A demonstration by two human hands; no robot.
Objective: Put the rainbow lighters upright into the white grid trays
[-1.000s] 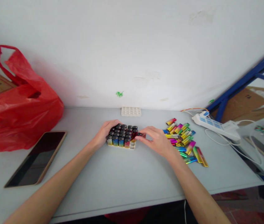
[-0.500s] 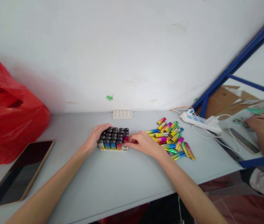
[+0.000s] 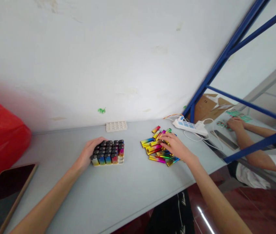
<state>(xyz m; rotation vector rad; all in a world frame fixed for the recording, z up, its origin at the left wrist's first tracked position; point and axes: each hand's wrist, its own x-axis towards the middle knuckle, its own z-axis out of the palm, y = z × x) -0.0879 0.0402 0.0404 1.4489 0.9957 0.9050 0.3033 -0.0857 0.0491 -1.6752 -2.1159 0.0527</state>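
My left hand (image 3: 89, 153) curls around the left and back side of a block of black-topped, shiny rainbow lighters (image 3: 107, 158). They stand upright in rows in a white holed tray (image 3: 120, 161). At the tray's front right corner, white holes show with nothing standing in them. My right hand (image 3: 175, 147) is over a loose pile of shiny multicoloured lighters (image 3: 154, 149), its fingers apart and touching the pile's upper right part. The hand hides some of the pile, and no piece is visibly lifted.
A second white holed tray (image 3: 116, 126) lies by the wall. On the left are a phone (image 3: 8, 191) and a red plastic bag (image 3: 1, 139). A power strip (image 3: 190, 126) with cables lies right, near a blue metal frame (image 3: 208, 76). Beyond it, another person's hands (image 3: 235, 124) work.
My right hand has left the tray's front right corner and moved right onto the loose pile. My left hand stays at the block. The view has turned rightward.
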